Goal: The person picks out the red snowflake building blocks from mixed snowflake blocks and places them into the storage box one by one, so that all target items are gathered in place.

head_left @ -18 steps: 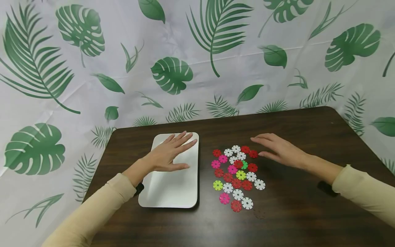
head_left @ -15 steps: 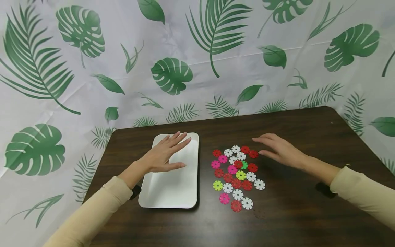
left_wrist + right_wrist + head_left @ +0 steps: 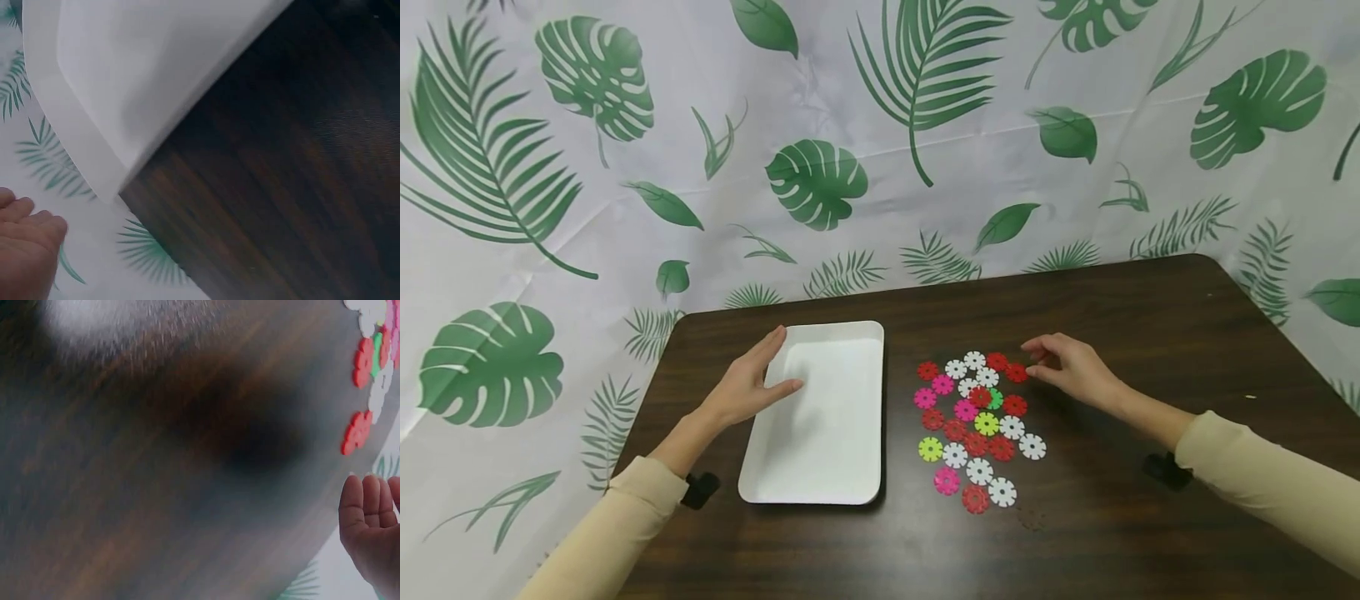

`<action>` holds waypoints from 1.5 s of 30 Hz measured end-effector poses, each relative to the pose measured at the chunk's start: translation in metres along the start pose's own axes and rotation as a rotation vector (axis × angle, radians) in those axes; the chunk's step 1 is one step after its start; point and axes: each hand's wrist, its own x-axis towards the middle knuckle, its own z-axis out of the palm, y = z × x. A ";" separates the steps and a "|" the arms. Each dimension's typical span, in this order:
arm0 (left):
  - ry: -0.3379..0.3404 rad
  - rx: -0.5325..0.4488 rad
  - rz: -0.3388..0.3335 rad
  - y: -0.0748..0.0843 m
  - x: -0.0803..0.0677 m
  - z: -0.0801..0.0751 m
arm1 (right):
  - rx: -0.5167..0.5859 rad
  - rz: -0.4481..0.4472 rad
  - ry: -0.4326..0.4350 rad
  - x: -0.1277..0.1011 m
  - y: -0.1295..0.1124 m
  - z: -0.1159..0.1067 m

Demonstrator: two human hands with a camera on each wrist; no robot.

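Observation:
A white rectangular tray [image 3: 827, 433] lies on the left half of the table. Over its left edge is my left hand [image 3: 747, 390], fingers straight, thumb reaching across the tray; it holds nothing. In the left wrist view the fingers [image 3: 37, 231] appear off the tray corner [image 3: 94, 150]. Right of the tray lie several flat notched plastic discs in red, white, pink, yellow-green and green, such as a white disc [image 3: 1032, 447]. My right hand [image 3: 1075, 371] hovers beside the cluster's upper right, fingers loosely bent, fingertips close to a red disc [image 3: 1016, 372]. Nothing shows in its grasp.
The dark wooden table [image 3: 940, 558] has a rounded far right corner. Behind it hangs a white cloth [image 3: 880, 225] printed with green leaves. Some discs overlap in the cluster's middle, where a green disc [image 3: 995, 398] is partly covered by a red one.
My left hand has moved left, from above the tray to its left edge, its fingers closer together. My right hand has shifted slightly, its fingers bending more.

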 end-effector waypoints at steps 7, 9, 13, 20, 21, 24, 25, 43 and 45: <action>-0.010 -0.076 -0.161 -0.016 -0.014 -0.002 | 0.028 0.114 -0.056 0.000 0.002 0.009; -0.022 -0.089 -0.200 -0.018 -0.016 -0.003 | 0.024 0.125 -0.055 0.000 0.003 0.011; -0.064 -0.113 -0.280 -0.021 -0.018 -0.004 | 0.021 0.141 -0.047 0.001 0.003 0.014; -0.100 -0.188 -0.355 -0.026 -0.020 -0.003 | 0.018 0.147 -0.060 0.003 0.000 0.017; -0.097 -0.202 -0.355 -0.026 -0.020 -0.003 | 0.014 0.148 -0.059 0.003 0.000 0.018; -0.084 -0.236 -0.349 -0.029 -0.019 -0.001 | 0.009 0.141 -0.052 0.004 0.001 0.020; -0.079 -0.248 -0.352 -0.029 -0.019 0.000 | 0.005 0.140 -0.051 0.004 0.002 0.020; -0.004 -0.286 -0.404 -0.032 -0.018 0.011 | -0.008 0.156 -0.071 0.008 0.002 0.023; 0.005 -0.276 -0.409 -0.032 -0.018 0.012 | -0.005 0.160 -0.074 0.009 0.001 0.022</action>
